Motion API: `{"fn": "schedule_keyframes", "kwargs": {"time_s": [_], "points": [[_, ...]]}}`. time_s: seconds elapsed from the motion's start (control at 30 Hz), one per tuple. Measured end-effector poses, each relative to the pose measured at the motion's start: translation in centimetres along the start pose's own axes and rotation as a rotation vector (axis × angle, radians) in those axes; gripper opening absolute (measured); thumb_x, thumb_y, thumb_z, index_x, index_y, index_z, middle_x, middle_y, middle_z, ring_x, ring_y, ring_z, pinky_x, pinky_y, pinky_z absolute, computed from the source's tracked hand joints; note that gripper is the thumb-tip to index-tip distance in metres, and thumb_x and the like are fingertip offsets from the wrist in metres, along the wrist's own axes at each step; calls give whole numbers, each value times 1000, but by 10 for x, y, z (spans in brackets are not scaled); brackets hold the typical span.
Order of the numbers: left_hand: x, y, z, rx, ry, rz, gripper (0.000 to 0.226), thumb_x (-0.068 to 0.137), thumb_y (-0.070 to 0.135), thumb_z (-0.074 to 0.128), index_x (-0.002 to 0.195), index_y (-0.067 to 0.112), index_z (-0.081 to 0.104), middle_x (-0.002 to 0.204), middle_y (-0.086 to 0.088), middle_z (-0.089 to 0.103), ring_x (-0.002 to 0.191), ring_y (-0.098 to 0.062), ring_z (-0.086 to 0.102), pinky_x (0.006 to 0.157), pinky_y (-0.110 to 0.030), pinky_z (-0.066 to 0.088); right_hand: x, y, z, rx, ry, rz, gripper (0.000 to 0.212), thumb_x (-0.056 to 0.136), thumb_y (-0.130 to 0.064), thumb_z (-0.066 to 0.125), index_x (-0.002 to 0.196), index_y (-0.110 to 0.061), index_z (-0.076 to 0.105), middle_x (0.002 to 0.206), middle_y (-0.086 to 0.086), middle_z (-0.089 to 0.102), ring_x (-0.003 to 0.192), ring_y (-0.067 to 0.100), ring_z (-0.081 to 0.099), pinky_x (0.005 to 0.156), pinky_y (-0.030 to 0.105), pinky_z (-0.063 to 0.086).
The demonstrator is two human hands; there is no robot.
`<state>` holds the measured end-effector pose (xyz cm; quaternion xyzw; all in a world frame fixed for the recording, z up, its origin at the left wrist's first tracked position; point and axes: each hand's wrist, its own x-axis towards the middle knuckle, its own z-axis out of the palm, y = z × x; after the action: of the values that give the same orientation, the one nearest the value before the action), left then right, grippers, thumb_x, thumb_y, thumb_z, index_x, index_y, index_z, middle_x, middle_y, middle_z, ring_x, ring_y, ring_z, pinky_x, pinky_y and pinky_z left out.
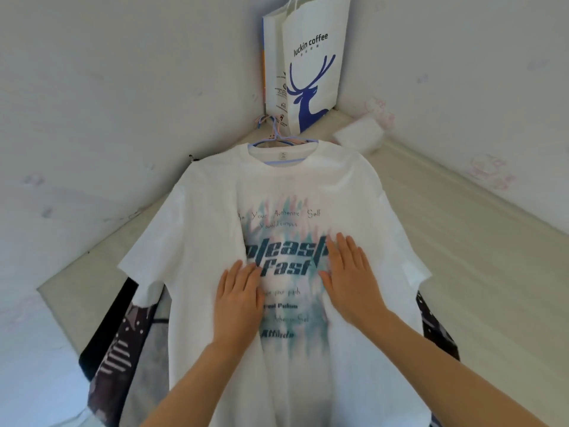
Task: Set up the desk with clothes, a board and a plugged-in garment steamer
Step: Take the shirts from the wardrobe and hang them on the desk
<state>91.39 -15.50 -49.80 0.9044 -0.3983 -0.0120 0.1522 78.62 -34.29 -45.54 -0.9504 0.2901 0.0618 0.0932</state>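
A white T-shirt (212, 211) with a teal and dark blue print lies spread flat on the desk (462, 229), collar away from me. A pale blue and pink hanger (274, 134) sticks out of its neck. My left hand (238, 298) lies flat on the print, fingers straight. My right hand (351, 278) presses flat on the print beside it, fingers straight and together. A dark patterned fabric (117, 340) shows under the shirt at both lower sides. No steamer is in view.
A white paper bag (311, 66) with a blue deer logo stands upright in the far corner against the walls. A small white packet (358, 135) lies on the desk to the right of the collar. White walls close in left and right.
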Motion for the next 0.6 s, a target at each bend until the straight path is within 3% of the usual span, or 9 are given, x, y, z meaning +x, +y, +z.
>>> {"fn": "schedule_keyframes", "kwargs": {"time_s": [0.2,0.4,0.6], "points": [[-88,28,0,5,-47,8,43,93,26,35,120,9,64,123,-7,64,123,-30,54,107,-47,39,-94,0,16,-33,-14,-6,59,95,-40,28,136,-1,47,140,20,49,130,37,46,104,48,42],[-149,45,-11,11,-30,45,40,92,21,34,114,9,66,111,-5,68,115,-27,59,102,-44,43,-174,-1,18,-60,-15,-5,64,99,-43,15,129,-3,56,128,13,61,121,35,56,97,52,48],[-188,70,-29,13,-2,53,44,90,23,34,115,7,66,110,-5,69,112,-27,60,98,-41,48,-237,-4,17,-31,-35,34,59,92,-39,29,130,-1,54,126,14,62,121,34,57,93,44,52]]}}
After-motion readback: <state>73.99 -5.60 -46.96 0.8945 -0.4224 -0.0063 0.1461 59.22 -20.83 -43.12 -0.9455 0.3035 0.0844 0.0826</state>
